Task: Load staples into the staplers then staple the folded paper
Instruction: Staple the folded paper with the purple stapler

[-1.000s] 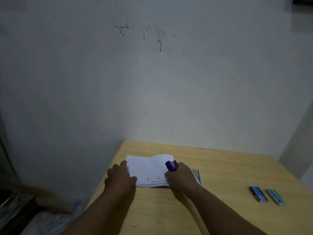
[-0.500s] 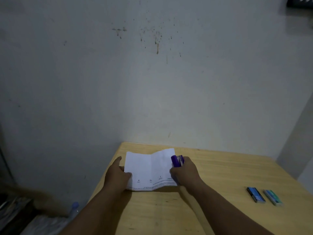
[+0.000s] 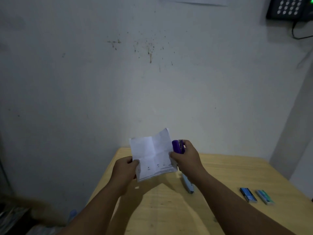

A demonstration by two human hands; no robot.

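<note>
The folded white paper (image 3: 153, 153) is held up above the wooden table (image 3: 220, 168), creased and nearly upright. My left hand (image 3: 124, 170) pinches its lower left edge. My right hand (image 3: 185, 156) grips a purple stapler (image 3: 177, 146) at the paper's right edge. A second, light blue stapler (image 3: 187, 184) lies on the table just below my right wrist. Two staple boxes, a blue one (image 3: 248, 195) and a teal one (image 3: 264, 197), lie side by side at the right.
A stained white wall (image 3: 152, 82) rises right behind the table. A dark keypad device (image 3: 289, 7) with a cable hangs at the top right. Left of the table, low down, lies dim clutter with a plastic bottle (image 3: 72, 214).
Both hands have lifted the paper and the purple stapler off the table and raised them. The light blue stapler beneath is uncovered now.
</note>
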